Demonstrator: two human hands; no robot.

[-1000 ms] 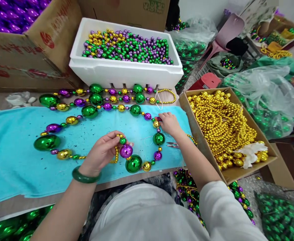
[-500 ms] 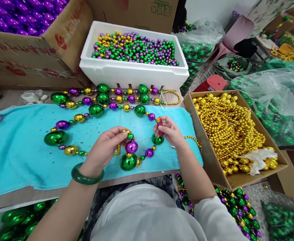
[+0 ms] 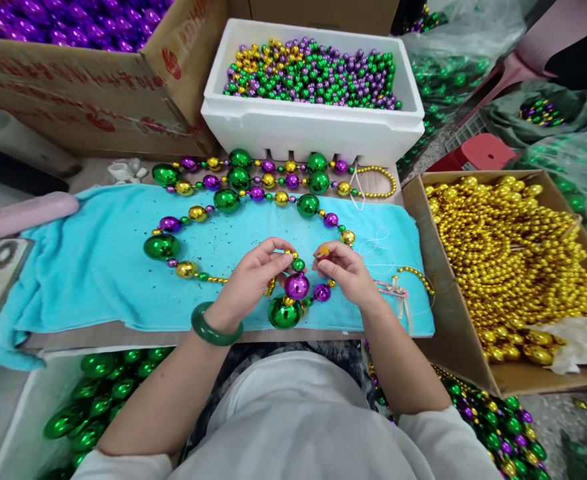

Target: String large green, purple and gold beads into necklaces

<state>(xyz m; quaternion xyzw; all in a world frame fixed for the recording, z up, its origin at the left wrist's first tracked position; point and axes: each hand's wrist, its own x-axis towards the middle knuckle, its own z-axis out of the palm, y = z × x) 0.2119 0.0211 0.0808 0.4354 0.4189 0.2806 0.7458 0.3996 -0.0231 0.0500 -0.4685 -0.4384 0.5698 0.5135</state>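
My left hand (image 3: 251, 280) pinches the small gold beads at one end of a bead necklace (image 3: 296, 286). A small green bead, a purple ball and a large green ball hang below its fingertips. Close on the right, my right hand (image 3: 346, 272) is closed around a red lighter (image 3: 324, 253) with an orange top, mostly hidden by the fingers. The remaining necklace lies looped on a turquoise towel (image 3: 253, 230). Behind the loop, two more strands of beads (image 3: 239, 178) lie side by side. Small pink-handled scissors (image 3: 392, 289) rest right of my right hand.
A white foam box (image 3: 313, 127) of small mixed beads stands behind the towel. To its left is a carton (image 3: 73, 87) of purple beads. A carton (image 3: 466, 287) of gold bead strands stands at the right. Loose thread (image 3: 376, 247) and a short gold strand (image 3: 416, 272) lie nearby.
The camera view has shifted, so the surroundings sit differently in the picture. My right hand has come closer to my left with the lighter. My left hand still pinches the necklace end.
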